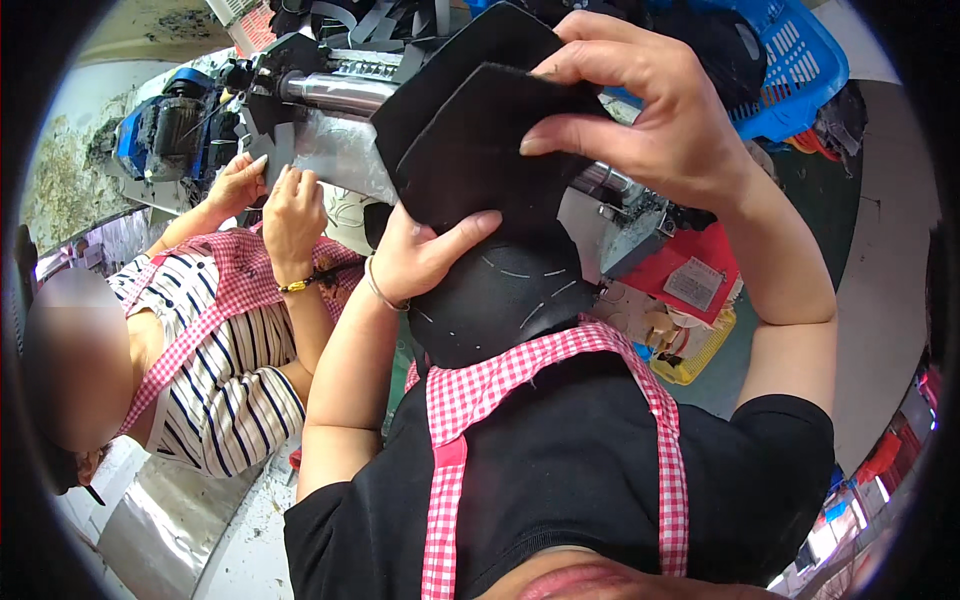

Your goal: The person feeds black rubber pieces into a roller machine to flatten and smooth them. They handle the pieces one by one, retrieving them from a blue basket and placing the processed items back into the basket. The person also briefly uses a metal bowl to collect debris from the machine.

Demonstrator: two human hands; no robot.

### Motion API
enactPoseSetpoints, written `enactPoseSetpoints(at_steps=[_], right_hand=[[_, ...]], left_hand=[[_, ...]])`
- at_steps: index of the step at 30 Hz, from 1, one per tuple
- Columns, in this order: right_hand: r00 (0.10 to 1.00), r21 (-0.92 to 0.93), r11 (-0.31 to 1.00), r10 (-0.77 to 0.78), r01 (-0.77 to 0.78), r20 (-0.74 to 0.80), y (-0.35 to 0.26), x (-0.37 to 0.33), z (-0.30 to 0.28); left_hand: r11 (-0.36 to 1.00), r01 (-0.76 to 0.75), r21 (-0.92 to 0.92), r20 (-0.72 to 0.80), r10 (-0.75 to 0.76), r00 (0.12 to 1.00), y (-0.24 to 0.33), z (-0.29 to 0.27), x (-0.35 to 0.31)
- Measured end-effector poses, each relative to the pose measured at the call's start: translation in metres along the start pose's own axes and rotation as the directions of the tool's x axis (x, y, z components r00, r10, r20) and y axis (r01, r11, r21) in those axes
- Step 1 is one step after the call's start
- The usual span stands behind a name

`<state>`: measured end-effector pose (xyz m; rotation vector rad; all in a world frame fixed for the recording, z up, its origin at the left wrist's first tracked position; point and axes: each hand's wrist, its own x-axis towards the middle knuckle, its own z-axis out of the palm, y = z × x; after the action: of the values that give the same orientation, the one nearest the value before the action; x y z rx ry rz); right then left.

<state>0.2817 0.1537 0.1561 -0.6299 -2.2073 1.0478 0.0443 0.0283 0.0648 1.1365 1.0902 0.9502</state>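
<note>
Several black sheet pieces, stiff and fabric-like, are held up in front of my chest. The front piece (480, 150) has a pointed top edge, and a second piece (470, 50) shows behind it. My right hand (665, 110) pinches their upper right side between thumb and fingers. Lower down, my left hand (425, 260) grips the pieces from the left, its thumb on the front and its other fingers hidden behind. Under that thumb hangs a black part (500, 300) marked with short white dashes; whether it joins the upper pieces, I cannot tell.
A machine with a shiny metal roller (335, 92) stands beyond the pieces. To the left, a co-worker's hands (290, 220) hold a grey strip beside it. A blue plastic basket (800, 75) with dark material is at upper right. A red sheet (680, 265) lies above a yellow basket (705, 355).
</note>
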Motion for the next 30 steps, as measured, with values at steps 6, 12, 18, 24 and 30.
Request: enactPoseSetpoints(at_steps=[6, 12, 18, 24, 30], right_hand=[[0.938, -0.317, 0.948, -0.088, -0.024, -0.336, 0.017, 0.001, -0.013], [0.964, -0.692, 0.721, -0.149, -0.047, -0.221, 0.124, -0.008, -0.031], [0.927, -0.514, 0.854, 0.249, -0.074, 0.280, 0.195, -0.034, 0.038], [0.922, -0.369, 0.866, 0.383, -0.338, 0.053, 0.200, -0.028, 0.011], [0.961, -0.450, 0.890, -0.055, -0.075, -0.270, 0.139, -0.001, -0.024]], left_hand=[[0.933, 0.345, -0.102, 0.197, -0.321, 0.926, -0.016, -0.020, -0.012], [0.725, 0.684, 0.087, 0.290, -0.675, 0.678, -0.049, -0.041, -0.029], [0.857, 0.508, -0.085, 0.349, -0.452, 0.821, -0.038, -0.040, 0.004], [0.969, 0.176, 0.174, 0.256, -0.217, 0.942, -0.026, -0.043, -0.022], [0.899, 0.328, 0.290, 0.157, -0.383, 0.910, -0.061, -0.051, -0.017]])
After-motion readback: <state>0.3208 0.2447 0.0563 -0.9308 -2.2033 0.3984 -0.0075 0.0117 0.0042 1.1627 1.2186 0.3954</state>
